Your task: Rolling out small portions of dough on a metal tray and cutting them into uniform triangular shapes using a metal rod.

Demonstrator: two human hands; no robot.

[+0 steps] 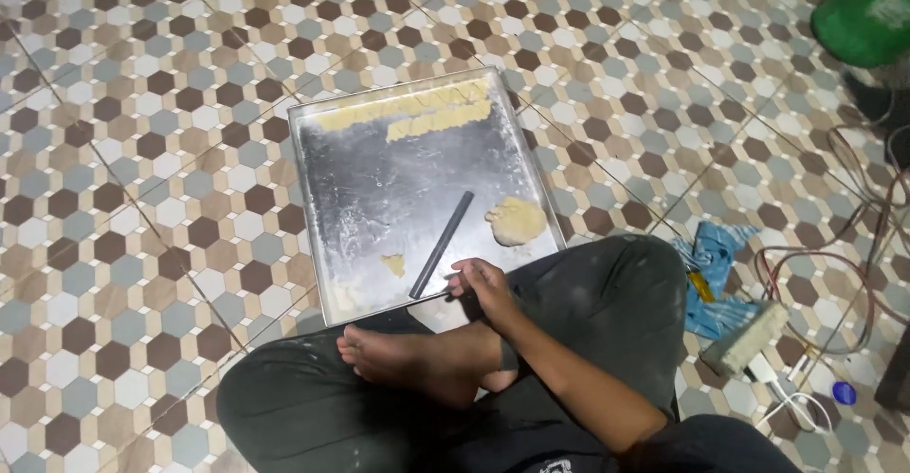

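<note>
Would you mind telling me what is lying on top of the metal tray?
On the metal tray lie a dark rod, a round dough lump, a small scrap and dough strips along its far edge. The right hand covers the near rim.

**One hand forward, legs crossed**

The right hand (482,288) reaches forward from the lower right, arm bare, fingers curled loosely downward, wrist slightly bent. The legs are folded, one bare foot (408,357) resting across the lap. The left hand is out of view.

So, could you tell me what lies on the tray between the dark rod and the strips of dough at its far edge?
In the head view, only bare, flour-dusted metal of the tray lies between the dark rod and the dough strips.
</note>
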